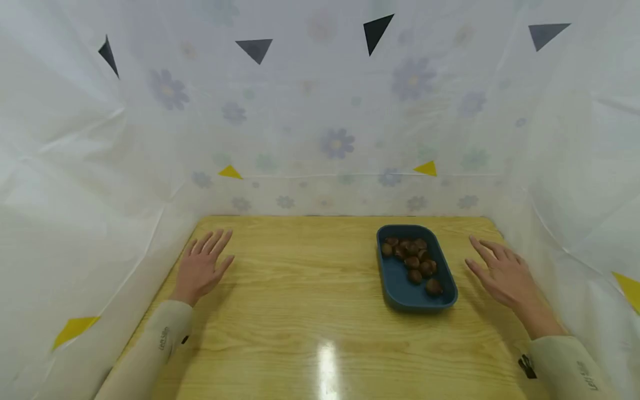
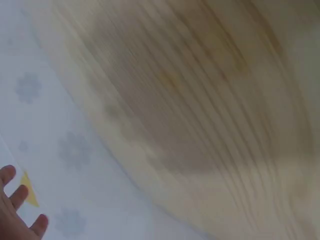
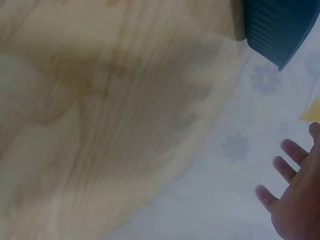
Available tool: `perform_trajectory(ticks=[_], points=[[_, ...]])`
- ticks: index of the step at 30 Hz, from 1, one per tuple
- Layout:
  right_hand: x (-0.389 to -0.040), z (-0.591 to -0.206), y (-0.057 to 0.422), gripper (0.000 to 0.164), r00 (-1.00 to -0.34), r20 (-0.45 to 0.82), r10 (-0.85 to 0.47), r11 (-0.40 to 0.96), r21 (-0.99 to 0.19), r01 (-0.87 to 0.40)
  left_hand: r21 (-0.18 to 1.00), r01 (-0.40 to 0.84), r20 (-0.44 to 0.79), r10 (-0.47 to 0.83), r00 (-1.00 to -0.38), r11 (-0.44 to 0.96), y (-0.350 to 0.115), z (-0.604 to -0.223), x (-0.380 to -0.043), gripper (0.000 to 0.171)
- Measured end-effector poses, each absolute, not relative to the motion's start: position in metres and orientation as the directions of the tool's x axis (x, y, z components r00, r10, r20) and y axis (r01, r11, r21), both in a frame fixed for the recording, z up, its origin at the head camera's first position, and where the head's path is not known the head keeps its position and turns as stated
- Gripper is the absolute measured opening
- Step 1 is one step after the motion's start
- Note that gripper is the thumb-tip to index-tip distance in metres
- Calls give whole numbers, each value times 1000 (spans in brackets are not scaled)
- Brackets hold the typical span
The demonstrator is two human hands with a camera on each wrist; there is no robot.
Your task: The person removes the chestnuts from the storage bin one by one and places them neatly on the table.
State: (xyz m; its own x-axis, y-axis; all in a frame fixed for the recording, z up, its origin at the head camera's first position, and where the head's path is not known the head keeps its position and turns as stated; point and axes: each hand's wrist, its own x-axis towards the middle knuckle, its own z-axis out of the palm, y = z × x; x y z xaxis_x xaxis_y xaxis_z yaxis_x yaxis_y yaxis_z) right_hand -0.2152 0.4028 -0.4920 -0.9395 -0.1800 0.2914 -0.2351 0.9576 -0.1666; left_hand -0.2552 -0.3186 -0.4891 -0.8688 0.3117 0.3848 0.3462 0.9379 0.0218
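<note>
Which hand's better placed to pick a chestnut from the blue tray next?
Likely the right hand: open, just right of the tray, thumb side toward it. The left hand is open too, but sits near the left edge of the table, much farther from the chestnuts.

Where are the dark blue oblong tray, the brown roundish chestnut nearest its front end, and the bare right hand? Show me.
Dark blue oblong tray (image 1: 398, 289), head view: bare floor.
Brown roundish chestnut (image 1: 433, 287), head view: upper surface.
Bare right hand (image 1: 505, 276), head view: back.

Brown nuts (image 1: 412, 263) in 1 blue tray (image 1: 400, 290), near right hand (image 1: 506, 276).
</note>
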Motion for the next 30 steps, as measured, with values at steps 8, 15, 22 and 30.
perform_trajectory(ticks=[8,15,22,30], points=[[-225,-500,384,61,-983,119,-136,865,-469,-177,378,415,330,298,-896,828,-236,-502,-258,68],[-233,-509,370,61,-991,50,-127,742,-658,-128,571,412,219,352,-910,710,-174,-513,-254,65],[-237,-515,362,62,-991,26,-131,629,-771,-104,692,406,179,402,-898,598,-134,-515,-249,62],[-241,-516,353,57,-991,47,-126,574,-811,-111,796,375,137,462,-876,475,-88,-510,-251,56]])
